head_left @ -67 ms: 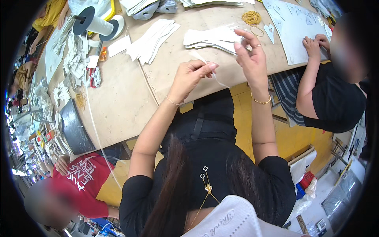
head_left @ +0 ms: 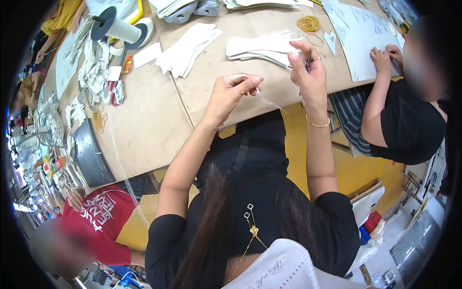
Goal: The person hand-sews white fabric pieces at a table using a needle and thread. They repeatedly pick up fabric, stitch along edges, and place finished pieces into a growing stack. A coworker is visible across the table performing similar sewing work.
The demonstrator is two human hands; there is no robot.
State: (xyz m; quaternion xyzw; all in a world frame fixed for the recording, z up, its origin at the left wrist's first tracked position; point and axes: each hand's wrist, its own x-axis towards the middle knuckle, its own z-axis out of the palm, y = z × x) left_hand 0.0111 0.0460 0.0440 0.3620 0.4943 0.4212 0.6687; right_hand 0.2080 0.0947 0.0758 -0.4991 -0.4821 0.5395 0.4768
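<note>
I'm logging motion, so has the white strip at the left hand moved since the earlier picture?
Yes, the white strip moved down and right against the stacked white pieces; its upper end no longer shows above the left hand.

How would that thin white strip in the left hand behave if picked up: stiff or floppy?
The thin white strip is probably floppy: its loose end trails with a slight bend below the left hand. It's likely light, being so narrow and held in just a pinch. Blur hides its surface, so slipperiness is unclear.

Bright even light, curved edges, black corners
</note>
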